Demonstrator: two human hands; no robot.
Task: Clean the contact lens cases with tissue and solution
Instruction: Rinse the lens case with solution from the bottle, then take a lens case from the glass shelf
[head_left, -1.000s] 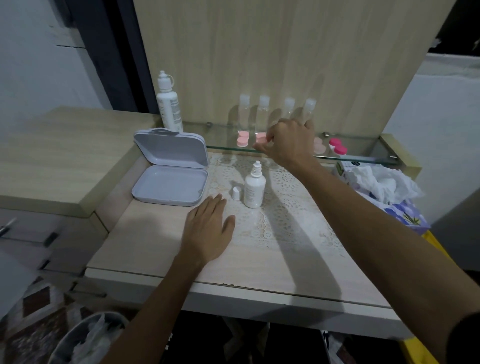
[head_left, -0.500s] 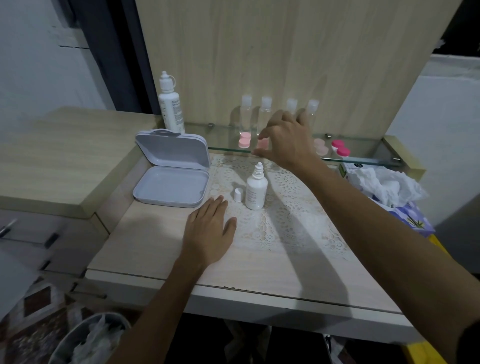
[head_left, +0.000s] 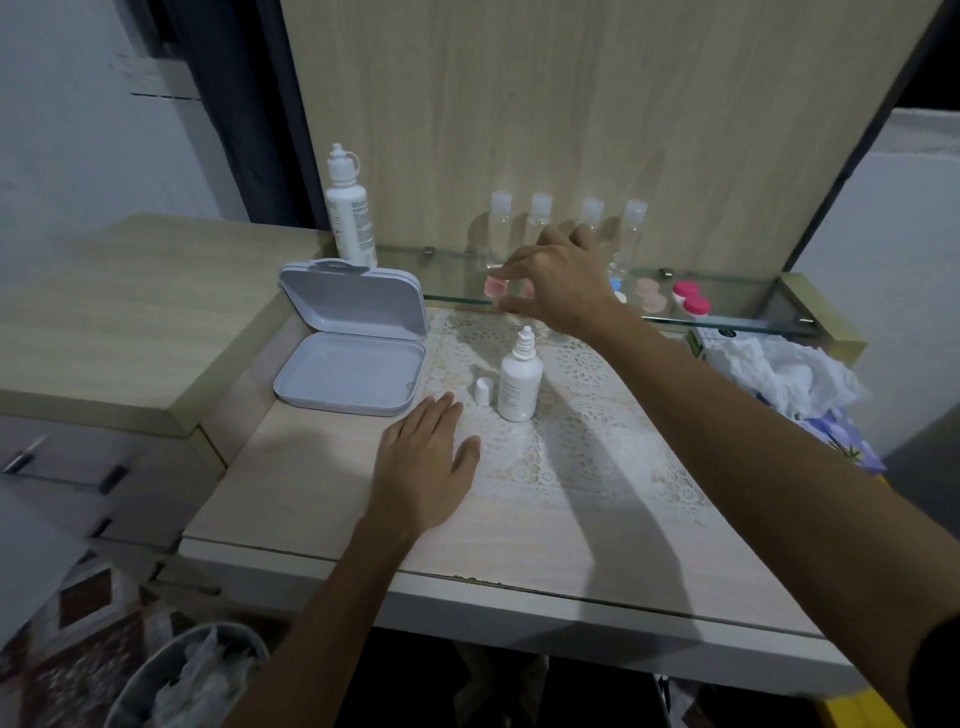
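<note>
Several contact lens cases sit on the glass shelf (head_left: 452, 293): a pink one (head_left: 493, 287), a pale pink one (head_left: 649, 295) and a red-capped one (head_left: 690, 299). My right hand (head_left: 563, 280) reaches over the shelf with fingers spread. Its index finger and thumb bracket the pink case, which rests on the glass. My left hand (head_left: 423, 462) lies flat on the table, holding nothing. A small white solution bottle (head_left: 519, 382) stands uncapped on the lace mat, its cap (head_left: 483, 391) beside it. Crumpled tissue (head_left: 779, 371) lies at the right.
An open grey hinged box (head_left: 345, 379) stands left of the bottle. A tall white solution bottle (head_left: 350, 218) and several clear small bottles (head_left: 540, 215) line the shelf's back. A bin with tissue (head_left: 192, 680) is on the floor at lower left. A raised cabinet top (head_left: 119, 322) borders the left.
My right hand let go of a pink case on the shelf, opened its fingers and shifted slightly left toward the other pink case. My left hand stayed flat on the table.
</note>
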